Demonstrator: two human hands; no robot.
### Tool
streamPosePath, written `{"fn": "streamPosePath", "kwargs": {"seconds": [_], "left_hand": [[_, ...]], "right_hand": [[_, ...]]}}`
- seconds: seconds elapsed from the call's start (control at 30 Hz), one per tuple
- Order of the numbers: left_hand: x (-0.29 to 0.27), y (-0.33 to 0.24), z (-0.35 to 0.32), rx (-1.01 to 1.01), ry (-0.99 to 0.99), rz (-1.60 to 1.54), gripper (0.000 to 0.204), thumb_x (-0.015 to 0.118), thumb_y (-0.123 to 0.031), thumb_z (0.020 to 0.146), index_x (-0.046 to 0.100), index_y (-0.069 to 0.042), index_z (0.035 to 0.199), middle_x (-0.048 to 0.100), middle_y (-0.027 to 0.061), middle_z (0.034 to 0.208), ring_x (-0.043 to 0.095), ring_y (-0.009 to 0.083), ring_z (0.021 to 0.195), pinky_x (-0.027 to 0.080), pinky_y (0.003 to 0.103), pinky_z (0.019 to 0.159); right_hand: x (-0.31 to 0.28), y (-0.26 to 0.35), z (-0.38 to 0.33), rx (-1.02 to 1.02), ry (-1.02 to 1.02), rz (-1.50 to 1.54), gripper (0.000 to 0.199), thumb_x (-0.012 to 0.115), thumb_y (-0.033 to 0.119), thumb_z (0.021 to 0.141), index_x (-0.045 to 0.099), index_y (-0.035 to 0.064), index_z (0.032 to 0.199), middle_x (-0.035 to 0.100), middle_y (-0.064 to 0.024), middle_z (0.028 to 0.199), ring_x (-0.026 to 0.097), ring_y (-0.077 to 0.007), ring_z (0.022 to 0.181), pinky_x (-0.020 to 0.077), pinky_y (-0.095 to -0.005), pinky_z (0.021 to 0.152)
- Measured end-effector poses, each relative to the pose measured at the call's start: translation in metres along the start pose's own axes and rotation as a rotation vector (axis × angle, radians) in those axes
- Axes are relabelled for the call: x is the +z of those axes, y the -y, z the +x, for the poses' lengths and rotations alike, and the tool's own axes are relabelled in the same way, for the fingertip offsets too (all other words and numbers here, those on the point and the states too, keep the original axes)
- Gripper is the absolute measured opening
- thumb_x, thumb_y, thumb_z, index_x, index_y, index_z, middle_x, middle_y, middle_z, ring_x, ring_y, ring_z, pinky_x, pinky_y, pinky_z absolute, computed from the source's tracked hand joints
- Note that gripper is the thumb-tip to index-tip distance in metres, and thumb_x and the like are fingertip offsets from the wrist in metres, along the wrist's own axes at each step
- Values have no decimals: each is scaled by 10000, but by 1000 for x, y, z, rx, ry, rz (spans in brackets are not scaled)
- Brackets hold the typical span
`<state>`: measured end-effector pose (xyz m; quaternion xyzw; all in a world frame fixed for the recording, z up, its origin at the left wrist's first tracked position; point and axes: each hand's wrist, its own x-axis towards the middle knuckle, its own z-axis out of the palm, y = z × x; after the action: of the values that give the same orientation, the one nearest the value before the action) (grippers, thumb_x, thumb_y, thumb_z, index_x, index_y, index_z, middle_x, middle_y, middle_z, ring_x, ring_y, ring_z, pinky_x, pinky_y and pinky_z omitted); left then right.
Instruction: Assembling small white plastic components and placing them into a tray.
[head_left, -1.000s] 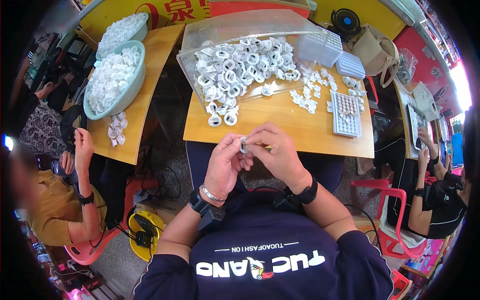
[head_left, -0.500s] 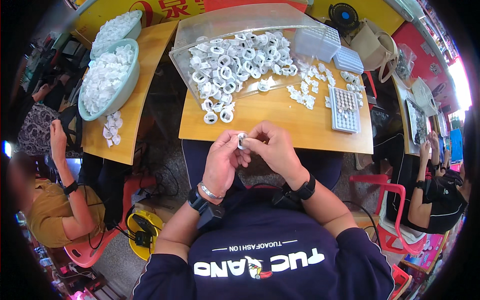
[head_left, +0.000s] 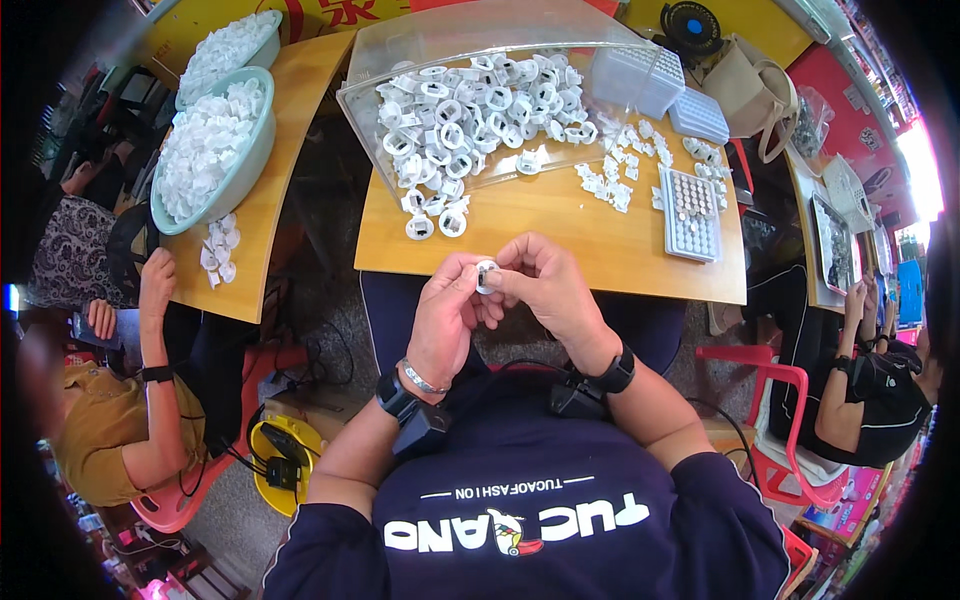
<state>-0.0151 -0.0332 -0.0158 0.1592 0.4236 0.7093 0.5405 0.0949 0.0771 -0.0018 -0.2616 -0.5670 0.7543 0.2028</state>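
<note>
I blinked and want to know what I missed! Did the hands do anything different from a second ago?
Hardly anything. Both the left hand and the right hand keep pinching the same small white ring between them, just at the wooden table's near edge. Nothing was picked up or dropped. The clear bin of white rings stayed put.

A small white plastic ring [head_left: 486,275] sits pinched between both hands' fingertips, just before the table edge.

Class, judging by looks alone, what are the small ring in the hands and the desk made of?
Ring: probably moulded white plastic, uniform and slightly glossy, matching the heap in the clear bin. Desk: wood or wood-look laminate, smooth, honey-coloured, faint grain.
</note>
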Motion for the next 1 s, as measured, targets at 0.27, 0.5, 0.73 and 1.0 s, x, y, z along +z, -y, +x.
{"fn": "streamPosePath", "kwargs": {"seconds": [0.27,0.5,0.73,1.0], "left_hand": [[1,0,1,-15,-8,-20,229,431,-231,992,534,-32,1037,601,72,796,573,131,659,454,231,578],[2,-4,1,-11,-3,-46,228,426,-238,992,529,-37,1023,599,67,795,569,125,653,452,232,574],[4,-2,-1,1,1,56,221,427,-213,992,548,-31,1021,607,68,796,551,100,643,441,211,568],[3,0,-2,-12,-21,59,201,448,-201,979,547,-30,1013,610,68,787,573,125,631,450,235,553]], "right_hand": [[1,1,0,1,-5,14,128,641,68,875,546,-11,908,619,-48,779,573,-70,672,473,-208,584],[-4,6,1,39,53,46,168,677,118,866,576,6,940,618,-27,774,561,-64,646,473,-206,625],[-2,6,0,25,72,45,146,638,35,870,512,-27,910,618,-90,740,619,-135,604,509,-254,554],[-2,3,-1,4,32,-50,139,625,59,872,514,-26,877,614,-84,727,619,-144,607,512,-269,560]]}}
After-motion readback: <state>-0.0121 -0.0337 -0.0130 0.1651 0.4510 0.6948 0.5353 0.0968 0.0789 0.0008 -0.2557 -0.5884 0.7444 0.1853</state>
